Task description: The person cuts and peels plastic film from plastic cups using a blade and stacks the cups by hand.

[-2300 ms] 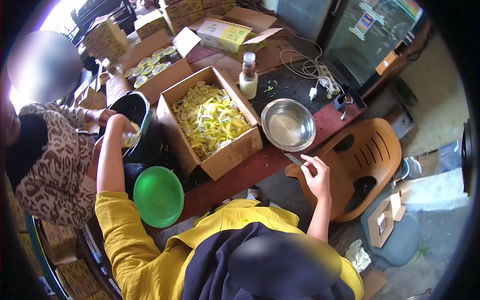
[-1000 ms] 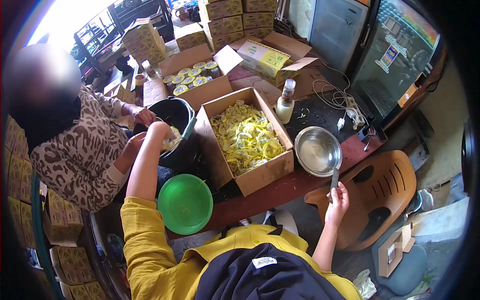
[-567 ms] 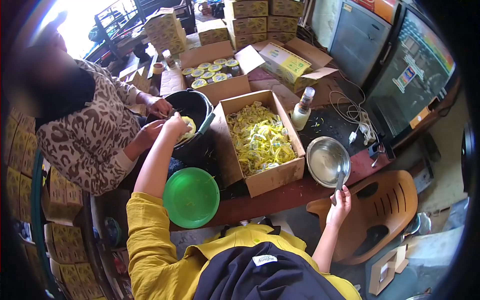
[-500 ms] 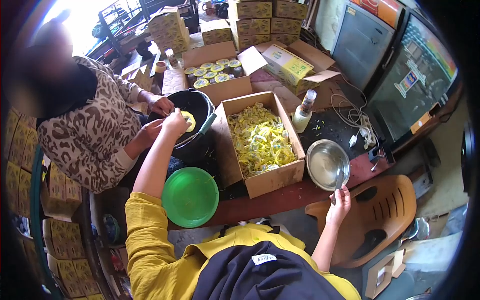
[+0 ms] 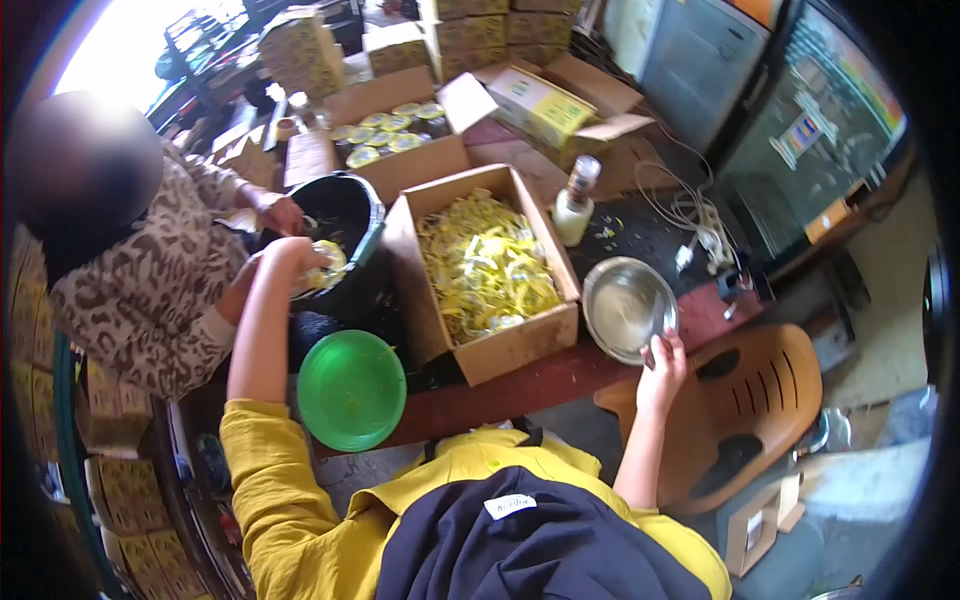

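My left hand (image 5: 290, 257) is over the near side of a black bucket (image 5: 345, 290), its fingers by a pale yellow round item (image 5: 328, 256); whether they grip it is unclear. A co-worker's hand (image 5: 278, 213) is at the bucket's far left rim. My right hand (image 5: 664, 362) is closed on the handle of a knife (image 5: 658, 318), whose blade lies over the metal bowl (image 5: 612, 335). Between bucket and bowl stands a cardboard box (image 5: 520, 350) filled with yellow strips and clear plastic scraps. A green plastic basin (image 5: 350, 392) sits in front of the bucket.
Behind the bucket, an open box (image 5: 430, 157) holds several lidded jars. A bottle (image 5: 572, 212) stands right of the scrap box, near a white cable (image 5: 690, 205). An orange chair (image 5: 750, 400) is at the right. The co-worker (image 5: 140, 300) stands at the left.
The knife has moved from beside the bowl to over it, in my right hand. My left hand stays at the bucket. The camera view has shifted.
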